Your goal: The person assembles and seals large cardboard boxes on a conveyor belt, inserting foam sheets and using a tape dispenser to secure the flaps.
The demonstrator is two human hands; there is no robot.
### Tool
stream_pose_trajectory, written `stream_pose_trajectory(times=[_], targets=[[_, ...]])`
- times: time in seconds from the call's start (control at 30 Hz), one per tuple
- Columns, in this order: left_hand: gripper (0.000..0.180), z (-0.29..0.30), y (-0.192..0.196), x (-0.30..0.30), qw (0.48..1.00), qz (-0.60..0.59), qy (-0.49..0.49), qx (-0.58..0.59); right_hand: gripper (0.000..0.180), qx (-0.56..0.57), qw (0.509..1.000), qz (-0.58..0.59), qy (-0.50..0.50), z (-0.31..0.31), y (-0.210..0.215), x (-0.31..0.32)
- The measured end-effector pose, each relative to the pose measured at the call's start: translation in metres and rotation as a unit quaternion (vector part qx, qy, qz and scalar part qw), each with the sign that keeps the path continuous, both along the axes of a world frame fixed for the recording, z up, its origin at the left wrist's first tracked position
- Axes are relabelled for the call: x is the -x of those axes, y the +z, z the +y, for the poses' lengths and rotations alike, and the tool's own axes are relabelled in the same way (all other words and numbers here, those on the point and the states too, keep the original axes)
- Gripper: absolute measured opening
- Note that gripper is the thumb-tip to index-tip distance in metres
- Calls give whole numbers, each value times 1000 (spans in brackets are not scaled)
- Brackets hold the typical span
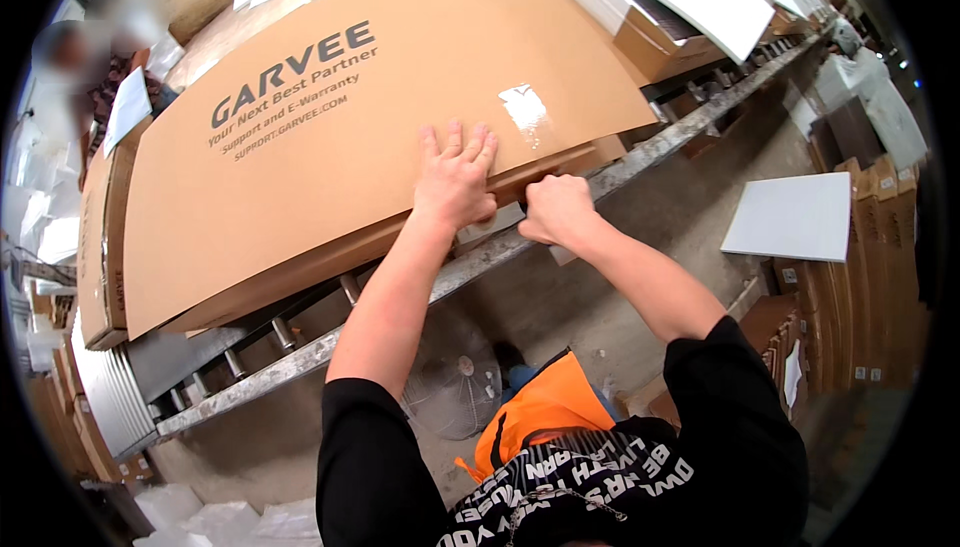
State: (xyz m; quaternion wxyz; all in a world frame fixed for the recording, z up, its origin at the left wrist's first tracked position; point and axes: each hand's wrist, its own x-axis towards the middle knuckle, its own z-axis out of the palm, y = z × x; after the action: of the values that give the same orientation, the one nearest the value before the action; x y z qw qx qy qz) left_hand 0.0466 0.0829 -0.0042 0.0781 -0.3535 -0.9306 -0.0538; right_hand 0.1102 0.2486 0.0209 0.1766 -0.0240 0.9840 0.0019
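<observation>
A large brown cardboard box [330, 177] with dark print lies across a roller conveyor. My left hand [457, 179] rests on its top near the front edge, fingers spread, thumb over the edge. To the right, my right hand [558, 211] is closed in a fist just off the box's front side. Its grip hides most of what it holds; a dark bit shows beside the knuckles and a small pale piece below. A shiny strip of clear tape [524, 113] lies on the box's top, beyond my right hand. The box's top panel overhangs its front side at the right.
The conveyor's metal rail [480, 259] runs between me and the box. Another carton [105, 247] stands at the left end, and a carton with white boards [665, 32] sits at the right. A floor fan [455, 382] stands below. At right, a white panel [788, 217] rests by stacked cartons. Another person is far left.
</observation>
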Motion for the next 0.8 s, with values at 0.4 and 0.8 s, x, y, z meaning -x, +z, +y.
stream_pose_trajectory(times=[0.4, 0.8], targets=[[97, -184, 42, -41, 980, -53, 62, 182, 47, 216, 951, 165, -145, 60, -25, -121], [73, -292, 16, -56, 981, 105, 13, 165, 42, 366, 857, 357, 64, -144, 105, 22]])
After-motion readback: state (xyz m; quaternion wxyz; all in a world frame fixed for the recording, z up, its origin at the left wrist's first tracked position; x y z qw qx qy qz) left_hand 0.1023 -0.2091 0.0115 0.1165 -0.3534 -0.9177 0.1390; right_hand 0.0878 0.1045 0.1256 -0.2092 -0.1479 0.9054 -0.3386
